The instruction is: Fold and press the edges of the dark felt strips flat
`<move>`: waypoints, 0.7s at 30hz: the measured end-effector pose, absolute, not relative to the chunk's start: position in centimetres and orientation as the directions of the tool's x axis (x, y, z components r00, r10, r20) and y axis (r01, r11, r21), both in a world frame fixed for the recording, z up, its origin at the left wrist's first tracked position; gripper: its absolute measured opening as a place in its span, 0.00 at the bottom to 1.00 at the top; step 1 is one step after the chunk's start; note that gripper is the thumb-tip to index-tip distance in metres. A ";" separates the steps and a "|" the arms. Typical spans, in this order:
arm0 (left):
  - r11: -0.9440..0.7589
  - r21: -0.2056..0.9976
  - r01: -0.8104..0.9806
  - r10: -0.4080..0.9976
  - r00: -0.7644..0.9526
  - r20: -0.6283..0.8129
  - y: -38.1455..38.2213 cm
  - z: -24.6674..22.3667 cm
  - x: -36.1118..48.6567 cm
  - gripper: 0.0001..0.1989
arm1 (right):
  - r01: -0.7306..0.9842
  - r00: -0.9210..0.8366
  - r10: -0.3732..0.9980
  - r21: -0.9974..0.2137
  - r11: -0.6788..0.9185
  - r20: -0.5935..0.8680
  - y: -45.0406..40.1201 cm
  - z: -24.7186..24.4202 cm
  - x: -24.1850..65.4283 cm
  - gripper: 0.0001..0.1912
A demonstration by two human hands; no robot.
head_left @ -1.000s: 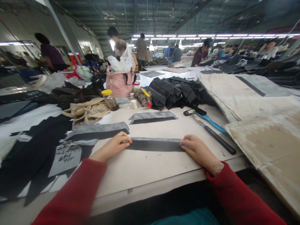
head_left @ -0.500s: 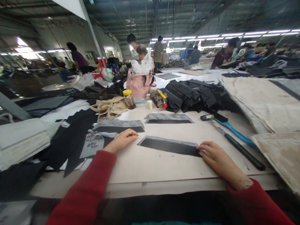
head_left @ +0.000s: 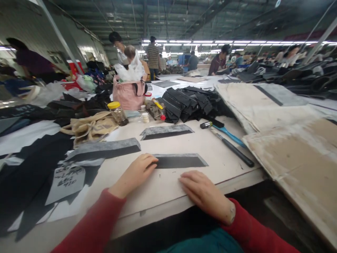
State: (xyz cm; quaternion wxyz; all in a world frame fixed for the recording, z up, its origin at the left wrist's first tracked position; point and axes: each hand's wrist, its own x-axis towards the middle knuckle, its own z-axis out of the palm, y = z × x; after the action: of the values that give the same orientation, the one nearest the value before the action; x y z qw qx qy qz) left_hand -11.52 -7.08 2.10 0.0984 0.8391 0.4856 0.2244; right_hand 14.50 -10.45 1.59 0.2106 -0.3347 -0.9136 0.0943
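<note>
press the dark strip (head_left: 180,162) flat with the left hand (head_left: 137,173), fingers together, pinch unclear; right hand (head_left: 204,192), fingers outstretched, holds nothing

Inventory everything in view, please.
strip: one, black-grey, centre
other strips: two, likewise, farther back
board: one, cream, centre
hammer: one, black-handled, right
brush: one, blue-handled, beside hammer
jar: one, yellow-lidded, back left
bag: one, pink, behind jar
cloth: one, beige, beside jar
piled pieces: many, black, back centre
note: one, grey, left
panels: several, pale, right
people: several, varied, background
left hand: one, red-sleeved, on strip
right hand: one, red-sleeved, near front
</note>
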 end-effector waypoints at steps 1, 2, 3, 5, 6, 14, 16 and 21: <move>-0.528 0.360 0.769 0.847 0.449 0.283 -7.2 2.1 -10.9 0.10 | 0.559 -0.701 0.643 -0.323 0.764 0.309 -10.9 1.6 14.2 0.15; -0.545 0.336 0.768 0.836 0.469 0.285 -7.3 2.0 -10.3 0.10 | 0.550 -0.710 0.638 -0.332 0.767 0.298 -11.1 1.5 13.9 0.15; -0.562 0.314 0.766 0.825 0.489 0.284 -7.4 2.0 -9.7 0.11 | 0.543 -0.718 0.634 -0.339 0.769 0.288 -11.3 1.4 13.8 0.15; -0.590 0.276 0.759 0.805 0.524 0.279 -7.3 2.0 -8.2 0.11 | 0.532 -0.729 0.626 -0.348 0.772 0.276 -11.3 1.3 13.6 0.16; -0.604 0.261 0.753 0.794 0.542 0.274 -7.2 2.1 -7.4 0.12 | 0.526 -0.732 0.624 -0.353 0.773 0.274 -11.3 1.3 13.5 0.16; -0.673 0.179 0.718 0.738 0.637 0.223 -5.8 2.0 -2.9 0.09 | 0.534 -0.699 0.647 -0.381 0.755 0.304 -11.1 1.3 14.0 0.15; -0.673 0.195 0.713 0.738 0.632 0.237 -5.7 1.4 -2.8 0.09 | 0.561 -0.669 0.667 -0.368 0.742 0.326 -10.9 1.1 14.4 0.15; -0.653 0.307 0.693 0.757 0.589 0.282 -5.3 0.0 -3.5 0.12 | 0.678 -0.573 0.733 -0.290 0.676 0.367 -9.7 0.3 14.3 0.21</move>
State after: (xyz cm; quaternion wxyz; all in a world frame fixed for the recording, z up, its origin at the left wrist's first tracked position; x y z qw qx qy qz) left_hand -3.54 -5.35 0.01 0.0823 0.8875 0.4085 0.1966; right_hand 14.26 -9.67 0.33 0.2337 -0.3983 -0.8850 0.0588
